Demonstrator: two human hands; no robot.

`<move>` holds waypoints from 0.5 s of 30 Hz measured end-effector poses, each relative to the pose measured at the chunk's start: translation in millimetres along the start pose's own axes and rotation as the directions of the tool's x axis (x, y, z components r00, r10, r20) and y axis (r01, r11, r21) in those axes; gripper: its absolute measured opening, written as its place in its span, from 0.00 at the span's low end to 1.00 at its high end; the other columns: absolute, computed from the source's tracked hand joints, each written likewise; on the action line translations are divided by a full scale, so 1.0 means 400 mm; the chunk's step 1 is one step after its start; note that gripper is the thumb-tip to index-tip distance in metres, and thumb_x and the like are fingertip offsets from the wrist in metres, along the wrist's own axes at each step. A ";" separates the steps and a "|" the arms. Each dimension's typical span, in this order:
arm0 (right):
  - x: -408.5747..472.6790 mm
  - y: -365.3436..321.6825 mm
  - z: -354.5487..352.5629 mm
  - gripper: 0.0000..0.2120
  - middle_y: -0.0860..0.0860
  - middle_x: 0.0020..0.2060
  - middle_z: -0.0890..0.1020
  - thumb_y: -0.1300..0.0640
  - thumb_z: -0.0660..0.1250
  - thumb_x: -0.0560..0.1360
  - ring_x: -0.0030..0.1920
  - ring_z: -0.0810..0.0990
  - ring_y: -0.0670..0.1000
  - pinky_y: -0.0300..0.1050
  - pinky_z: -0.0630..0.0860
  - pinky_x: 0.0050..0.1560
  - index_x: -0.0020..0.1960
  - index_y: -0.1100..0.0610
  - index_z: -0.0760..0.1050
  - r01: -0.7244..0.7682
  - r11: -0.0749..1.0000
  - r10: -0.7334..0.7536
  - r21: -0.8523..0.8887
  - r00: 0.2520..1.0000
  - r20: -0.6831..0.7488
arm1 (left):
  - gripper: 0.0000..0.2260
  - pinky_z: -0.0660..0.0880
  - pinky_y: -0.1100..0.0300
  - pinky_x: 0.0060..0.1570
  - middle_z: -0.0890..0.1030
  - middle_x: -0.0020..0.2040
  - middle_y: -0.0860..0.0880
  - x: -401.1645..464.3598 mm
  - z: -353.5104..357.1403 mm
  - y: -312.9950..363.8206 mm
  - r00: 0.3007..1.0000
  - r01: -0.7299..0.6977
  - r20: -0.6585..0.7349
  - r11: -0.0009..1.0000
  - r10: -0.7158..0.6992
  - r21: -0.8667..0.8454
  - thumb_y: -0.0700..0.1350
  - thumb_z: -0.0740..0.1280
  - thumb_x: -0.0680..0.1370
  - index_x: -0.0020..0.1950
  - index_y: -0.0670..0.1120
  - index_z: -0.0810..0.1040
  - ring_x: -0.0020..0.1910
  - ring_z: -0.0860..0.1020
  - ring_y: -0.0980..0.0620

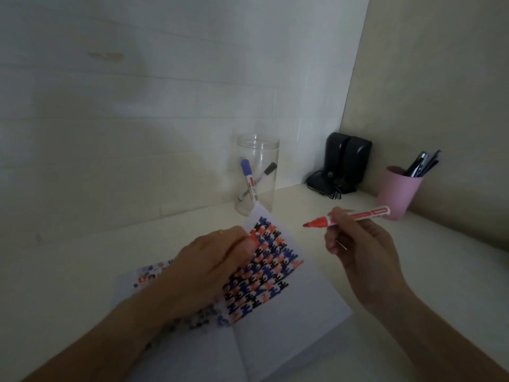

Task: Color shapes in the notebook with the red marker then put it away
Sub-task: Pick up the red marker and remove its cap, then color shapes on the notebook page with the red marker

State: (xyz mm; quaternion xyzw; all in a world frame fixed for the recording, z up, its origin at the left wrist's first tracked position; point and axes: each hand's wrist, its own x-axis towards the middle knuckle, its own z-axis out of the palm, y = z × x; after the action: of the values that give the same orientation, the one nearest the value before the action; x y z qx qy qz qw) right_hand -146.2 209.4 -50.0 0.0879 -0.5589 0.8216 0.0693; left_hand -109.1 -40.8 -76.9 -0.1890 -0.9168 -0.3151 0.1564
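An open notebook [297, 307] lies on the white desk. Its right page carries a grid of red, blue and black shapes [268, 267]. My right hand [358, 249] holds the uncapped red marker [355, 215] in the air to the right of the page, its red tip pointing left. My left hand [209, 264] rests on the notebook and pinches the marker's red cap [254, 238] between thumb and finger. The left page is mostly hidden under my left hand and arm.
A clear jar [257, 175] with a blue marker [249, 179] and a black marker [265, 172] stands behind the notebook by the wall. Black speakers [345, 164] sit in the corner. A pink cup [398, 191] of pens stands at the right.
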 end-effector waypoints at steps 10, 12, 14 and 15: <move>-0.018 -0.038 0.026 0.04 0.57 0.33 0.82 0.63 0.72 0.73 0.33 0.79 0.52 0.44 0.76 0.37 0.46 0.62 0.83 -0.121 0.971 0.145 -0.206 0.984 0.105 | 0.20 0.74 0.55 0.56 0.81 0.61 0.60 0.052 0.003 -0.009 0.949 -0.184 0.298 0.945 0.099 0.272 0.66 0.56 0.79 0.63 0.59 0.76 0.54 0.74 0.60; -0.034 -0.028 0.034 0.02 0.58 0.34 0.81 0.64 0.72 0.73 0.33 0.78 0.52 0.44 0.74 0.35 0.45 0.63 0.82 -0.131 0.944 0.181 -0.303 0.973 0.145 | 0.18 0.74 0.56 0.57 0.80 0.62 0.62 0.055 0.008 -0.019 0.945 -0.199 0.307 0.944 0.114 0.262 0.65 0.59 0.79 0.63 0.60 0.77 0.55 0.73 0.60; -0.057 -0.008 0.026 0.02 0.59 0.33 0.80 0.64 0.73 0.72 0.33 0.77 0.52 0.45 0.74 0.34 0.43 0.64 0.82 -0.118 0.918 0.190 -0.379 0.969 0.158 | 0.16 0.73 0.55 0.59 0.80 0.62 0.63 0.047 0.020 -0.037 0.954 -0.194 0.268 0.956 0.132 0.221 0.64 0.61 0.79 0.63 0.60 0.77 0.57 0.73 0.60; -0.068 0.002 0.018 0.02 0.59 0.33 0.82 0.65 0.73 0.72 0.33 0.79 0.53 0.45 0.74 0.34 0.43 0.64 0.82 -0.111 0.906 0.187 -0.408 0.970 0.153 | 0.16 0.73 0.55 0.60 0.80 0.63 0.63 0.039 0.028 -0.048 0.961 -0.185 0.240 0.963 0.135 0.197 0.64 0.61 0.79 0.63 0.61 0.77 0.58 0.73 0.60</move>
State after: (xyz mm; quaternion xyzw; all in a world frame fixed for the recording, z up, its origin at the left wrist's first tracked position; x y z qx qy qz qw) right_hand -119.2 201.8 -54.1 0.1065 -0.7229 0.6820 -0.0309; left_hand -133.5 -43.8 -89.0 -0.2791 -0.9390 -0.1760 0.0967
